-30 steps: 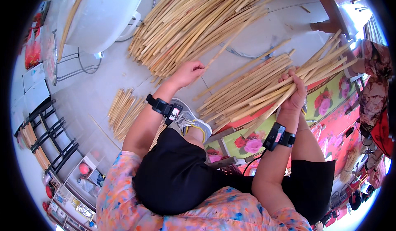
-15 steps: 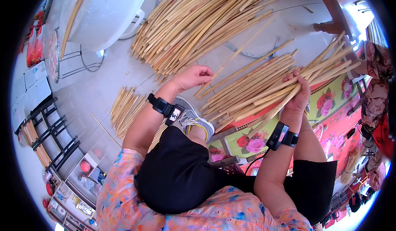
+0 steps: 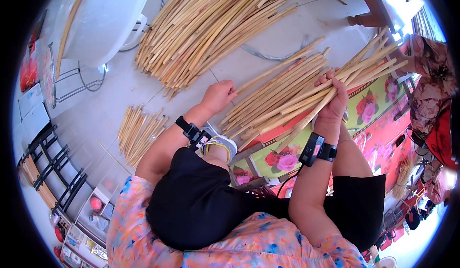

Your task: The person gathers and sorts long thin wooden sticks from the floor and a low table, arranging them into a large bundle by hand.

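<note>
My left hand is closed in a pinch at the near end of a thin pale wooden stick, which lies along the far-left side of a row of similar sticks. My right hand is wrapped round a loose bundle of sticks that fans out past the fist to the upper right. The bundle's lower ends slant over the near part of the row. My left fingertips are partly hidden behind the hand. Each wrist wears a black strapped device.
A large pile of longer sticks lies on the tiled floor ahead. A smaller pile is left of my shoe. A white tub stands far left, a wooden furniture leg far right. Flower-patterned cloth lies beneath the row.
The stick in my left hand was raised and blurred by motion; now it lies down along the row's edge. My right hand keeps its bundle. The whole view has shifted slightly.
</note>
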Demonstrator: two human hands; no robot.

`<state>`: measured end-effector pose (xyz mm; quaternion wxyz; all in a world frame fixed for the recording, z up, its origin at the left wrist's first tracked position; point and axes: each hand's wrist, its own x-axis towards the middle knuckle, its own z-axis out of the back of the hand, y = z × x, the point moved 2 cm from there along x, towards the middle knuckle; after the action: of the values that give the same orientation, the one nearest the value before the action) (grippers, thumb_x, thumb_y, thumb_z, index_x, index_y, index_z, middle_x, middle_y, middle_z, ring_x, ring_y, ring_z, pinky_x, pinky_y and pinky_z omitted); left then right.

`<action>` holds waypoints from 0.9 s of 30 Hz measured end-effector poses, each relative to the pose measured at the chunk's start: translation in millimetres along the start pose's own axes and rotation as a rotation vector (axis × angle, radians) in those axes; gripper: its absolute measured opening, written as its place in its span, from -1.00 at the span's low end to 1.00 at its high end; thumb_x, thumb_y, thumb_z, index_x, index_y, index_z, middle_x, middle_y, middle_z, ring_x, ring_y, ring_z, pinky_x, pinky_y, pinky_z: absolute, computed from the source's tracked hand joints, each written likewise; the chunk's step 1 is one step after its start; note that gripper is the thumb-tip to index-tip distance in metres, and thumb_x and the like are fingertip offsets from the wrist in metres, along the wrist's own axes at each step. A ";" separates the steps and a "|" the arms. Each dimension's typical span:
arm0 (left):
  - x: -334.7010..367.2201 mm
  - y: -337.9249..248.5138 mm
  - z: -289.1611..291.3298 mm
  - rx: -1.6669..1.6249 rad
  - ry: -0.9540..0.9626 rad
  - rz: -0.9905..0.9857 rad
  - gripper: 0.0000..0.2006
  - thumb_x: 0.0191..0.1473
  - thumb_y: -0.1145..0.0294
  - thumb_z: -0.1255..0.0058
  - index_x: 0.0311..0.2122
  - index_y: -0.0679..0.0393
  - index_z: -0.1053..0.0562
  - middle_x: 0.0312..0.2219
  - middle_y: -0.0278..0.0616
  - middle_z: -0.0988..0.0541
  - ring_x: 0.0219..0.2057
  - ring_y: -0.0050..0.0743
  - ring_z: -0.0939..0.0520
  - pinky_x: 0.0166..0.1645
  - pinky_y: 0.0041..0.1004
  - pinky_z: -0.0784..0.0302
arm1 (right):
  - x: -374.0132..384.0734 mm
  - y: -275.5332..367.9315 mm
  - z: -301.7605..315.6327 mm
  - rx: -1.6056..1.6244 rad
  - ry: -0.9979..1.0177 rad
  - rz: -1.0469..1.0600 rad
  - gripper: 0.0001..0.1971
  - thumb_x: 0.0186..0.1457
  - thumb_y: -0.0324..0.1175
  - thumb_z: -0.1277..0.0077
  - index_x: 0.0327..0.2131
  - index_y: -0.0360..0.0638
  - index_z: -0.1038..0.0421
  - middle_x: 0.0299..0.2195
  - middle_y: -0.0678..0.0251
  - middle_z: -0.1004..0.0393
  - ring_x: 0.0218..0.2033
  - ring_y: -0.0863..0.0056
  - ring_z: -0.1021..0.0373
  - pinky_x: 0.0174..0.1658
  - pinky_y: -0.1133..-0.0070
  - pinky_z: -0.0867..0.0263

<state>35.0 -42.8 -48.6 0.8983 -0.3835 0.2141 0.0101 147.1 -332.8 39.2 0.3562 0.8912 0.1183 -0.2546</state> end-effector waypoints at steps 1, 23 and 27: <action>-0.3 -1.2 -1.8 -0.007 0.010 -0.006 -0.84 -0.11 0.41 -0.10 -0.46 0.22 -0.37 -0.53 -0.09 -0.50 -0.49 -0.16 -0.52 -0.40 -0.35 -0.43 | 0.2 -0.4 1.4 -0.001 0.001 0.000 -0.62 -0.06 -0.51 0.10 -0.10 -0.11 -0.16 -0.34 0.26 -0.31 -0.39 0.40 -0.30 -0.26 0.47 -0.33; 6.4 -86.9 9.1 -0.836 0.625 0.105 -0.85 0.00 0.44 -0.03 -0.33 0.24 -0.37 -0.57 -0.31 -0.46 -0.55 -0.59 -0.44 -0.45 -0.49 -0.38 | -19.0 -62.2 -1.3 -0.076 0.126 -0.236 -0.55 -0.14 -0.54 -0.05 -0.09 -0.29 -0.23 -0.21 0.20 -0.40 -0.22 0.34 -0.41 -0.18 0.40 -0.43; 7.8 -93.1 9.5 -0.447 0.476 -0.201 -0.83 -0.02 0.37 -0.04 -0.35 0.21 -0.37 -0.60 -0.18 -0.47 -0.57 -0.40 -0.46 -0.44 -0.41 -0.38 | -21.6 -70.3 9.1 -0.070 0.120 -0.266 -0.53 -0.13 -0.51 -0.06 -0.07 -0.27 -0.20 -0.21 0.20 -0.40 -0.21 0.33 -0.41 -0.17 0.38 -0.42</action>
<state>62.6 -103.0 17.9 0.7135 -0.5817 0.3712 -0.1214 98.0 -289.4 4.8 0.3422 0.8684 0.2653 -0.2416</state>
